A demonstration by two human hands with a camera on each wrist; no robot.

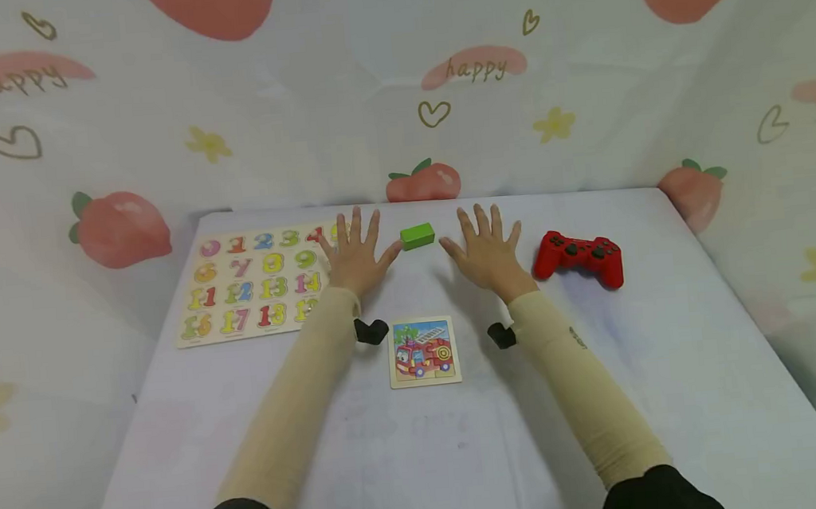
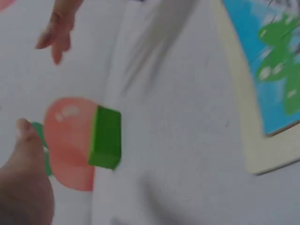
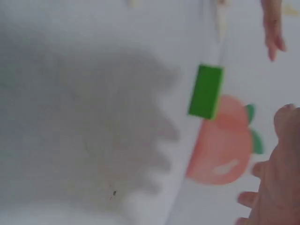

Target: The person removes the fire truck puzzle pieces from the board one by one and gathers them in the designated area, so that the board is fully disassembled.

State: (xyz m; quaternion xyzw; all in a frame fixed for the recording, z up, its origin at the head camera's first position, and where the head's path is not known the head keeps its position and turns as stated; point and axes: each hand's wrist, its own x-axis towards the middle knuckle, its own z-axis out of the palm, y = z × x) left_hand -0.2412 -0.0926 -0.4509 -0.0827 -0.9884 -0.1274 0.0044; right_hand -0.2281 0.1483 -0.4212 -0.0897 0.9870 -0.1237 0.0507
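Observation:
Both hands are held out over the table with fingers spread, and neither holds anything. My left hand [image 1: 354, 263] is above the right edge of a number puzzle board [image 1: 241, 331], covering part of it. My right hand [image 1: 486, 258] hovers left of a red game controller [image 1: 578, 257]. Between the two hands, toward the back, lies a green block [image 1: 417, 236]; the left wrist view shows the same block [image 2: 106, 138] beyond the left thumb. In the right wrist view the block [image 3: 205, 92] is apart from the right hand [image 3: 276, 173].
A small square fire-truck picture puzzle [image 1: 424, 352] lies between the forearms on the white table [image 1: 410, 462]. Behind the table hangs a cloth [image 1: 338, 92] printed with peaches, flowers and hearts. Black straps or mounts [image 1: 371, 332] sit at the wrists.

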